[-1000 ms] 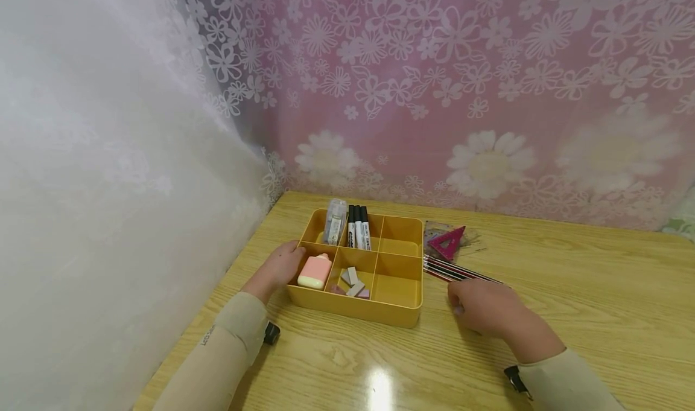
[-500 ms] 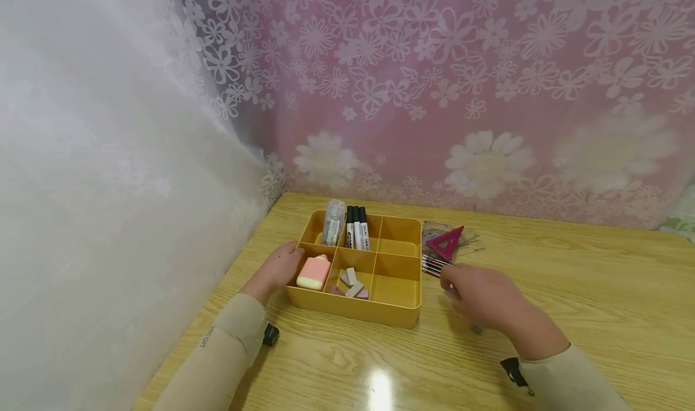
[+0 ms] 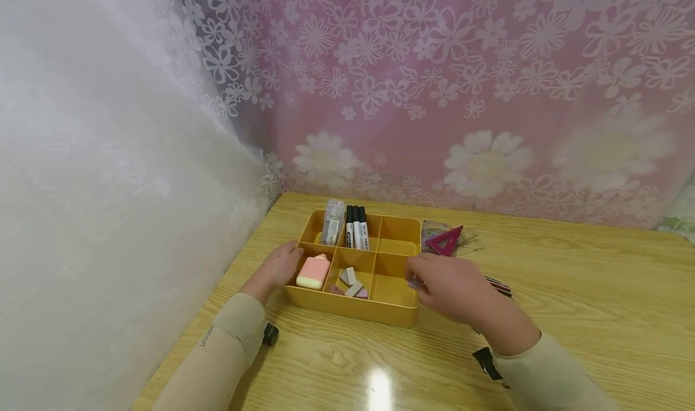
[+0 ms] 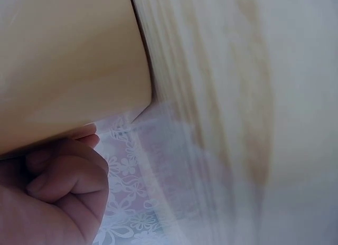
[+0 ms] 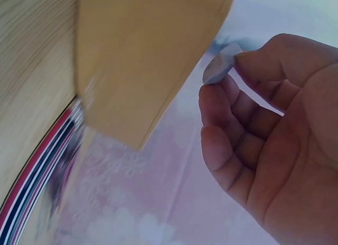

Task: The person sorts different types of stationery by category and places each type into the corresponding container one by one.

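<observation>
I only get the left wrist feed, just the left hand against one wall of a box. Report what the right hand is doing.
Observer: The right hand pinches a small pale piece.
Operator: Tell me where that hand is relative to the box.
Observer: At the right end of the yellow box; in the head view its fingertips overlap the front right compartment.
Operator: Now name what sits in the box closest to the left hand.
Observer: A pink and cream bottle, just to the right of that hand.
</observation>
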A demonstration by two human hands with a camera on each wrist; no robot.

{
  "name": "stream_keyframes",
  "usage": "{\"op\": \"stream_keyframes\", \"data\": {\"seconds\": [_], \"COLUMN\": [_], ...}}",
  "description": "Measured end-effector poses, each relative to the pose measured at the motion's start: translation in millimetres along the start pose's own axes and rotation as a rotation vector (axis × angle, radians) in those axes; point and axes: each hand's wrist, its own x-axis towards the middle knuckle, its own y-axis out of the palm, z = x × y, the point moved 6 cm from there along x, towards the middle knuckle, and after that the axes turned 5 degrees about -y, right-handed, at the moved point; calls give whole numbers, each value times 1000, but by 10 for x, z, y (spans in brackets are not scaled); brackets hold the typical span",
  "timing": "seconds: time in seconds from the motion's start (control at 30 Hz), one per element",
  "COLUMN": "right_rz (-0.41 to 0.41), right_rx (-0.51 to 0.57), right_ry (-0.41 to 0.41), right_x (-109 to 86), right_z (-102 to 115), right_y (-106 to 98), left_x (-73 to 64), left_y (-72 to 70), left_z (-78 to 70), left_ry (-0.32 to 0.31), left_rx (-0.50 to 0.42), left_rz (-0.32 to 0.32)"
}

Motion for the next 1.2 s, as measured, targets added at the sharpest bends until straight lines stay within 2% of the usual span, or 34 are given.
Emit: {"op": "stream_keyframes", "data": {"seconds": [0.17, 0.3, 0.5, 0.63, 0.87, 1.03, 1.2], "right_rz": [18, 26, 49, 43, 27, 44, 40], "right_rx": [5, 16, -10, -17, -18, -24, -56], "right_ry": [-35, -95, -155, -185, -173, -123, -109], "right_x": [127, 247, 419, 495, 594, 614, 584], "right_z": [192, 366, 653, 759, 789, 723, 640], "right_y": [10, 18, 13, 31, 81, 110, 120], "left_x": [-3, -12, -13, -2, -2, -19, -13], "left_y": [-2, -10, -16, -8, 16, 4, 3], "left_z": [-5, -2, 4, 11, 14, 2, 2], "left_ry": [-4, -2, 7, 8, -5, 4, 4], "left_rx": [9, 2, 3, 8, -8, -7, -17], "left_rz": [-2, -3, -4, -7, -4, -8, 1]}}
